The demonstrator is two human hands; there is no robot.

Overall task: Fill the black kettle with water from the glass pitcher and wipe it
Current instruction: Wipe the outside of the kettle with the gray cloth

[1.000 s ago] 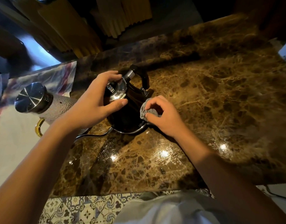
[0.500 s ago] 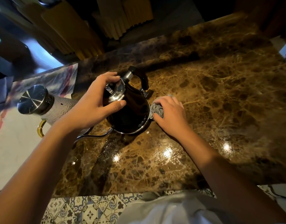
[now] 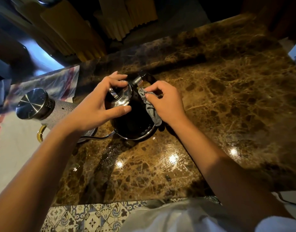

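Note:
The black kettle (image 3: 132, 123) stands on the brown marble counter (image 3: 219, 97), its shiny steel lid (image 3: 121, 97) on top and its thin spout pointing left. My left hand (image 3: 97, 108) grips the kettle's top, fingers and thumb curled round the lid. My right hand (image 3: 167, 102) pinches a grey cloth (image 3: 152, 109) and presses it against the kettle's right side, just under the handle. The glass pitcher (image 3: 60, 113), with a steel cap and a gold handle, is left of the kettle, partly hidden by my left forearm.
A white mat with a red pattern (image 3: 13, 148) covers the surface under the pitcher at the left. Yellow wooden slats (image 3: 110, 22) rise behind the counter. Patterned floor tiles (image 3: 87, 218) show below the counter's front edge.
My right hand has carried the cloth from the kettle's lower right side up toward the handle. The left hand has kept its hold on the lid.

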